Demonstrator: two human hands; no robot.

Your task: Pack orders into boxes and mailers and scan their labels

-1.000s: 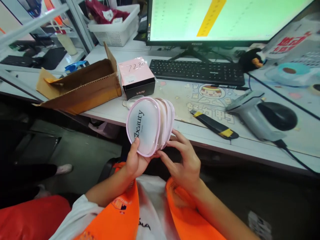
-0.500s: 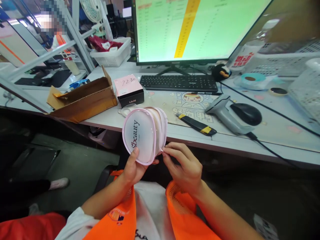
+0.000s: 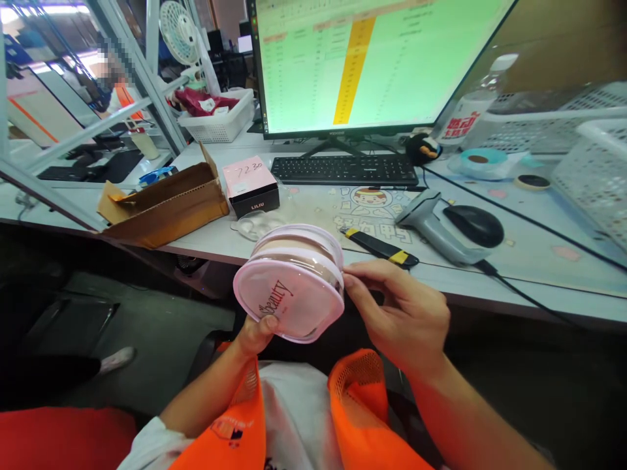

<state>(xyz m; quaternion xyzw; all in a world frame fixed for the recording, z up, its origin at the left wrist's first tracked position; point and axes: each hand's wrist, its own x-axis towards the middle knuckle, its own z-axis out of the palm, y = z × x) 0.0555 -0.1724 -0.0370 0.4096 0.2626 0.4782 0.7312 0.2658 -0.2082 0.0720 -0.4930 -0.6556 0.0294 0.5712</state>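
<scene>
My left hand (image 3: 257, 336) grips a round cosmetic pouch (image 3: 306, 303) from below, thumb pressed on its front. The pouch has translucent panels, pink piping and the word "beauty" in dark letters; it is tilted, so the zippered side band faces up. At the pouch's right side, the thumb and forefinger of my right hand (image 3: 401, 313) are pinched together by the zip; the zip pull itself is hidden by the fingertips. Behind the pouch, a clear plastic piece (image 3: 257, 223) lies on the desk.
On the desk (image 3: 313, 212) stand an open cardboard box (image 3: 166, 205) and a pink-and-black box (image 3: 251, 186). A utility knife (image 3: 379, 247), a barcode scanner (image 3: 435, 225), a mouse (image 3: 473, 225) and a keyboard (image 3: 343, 169) lie rightward. A monitor (image 3: 382, 72) rises behind; white baskets (image 3: 595, 160) stand right.
The pouch has turned and tipped, so its side band now shows from above. My right hand has moved right and slightly up along the pouch's edge, fingers still pinched.
</scene>
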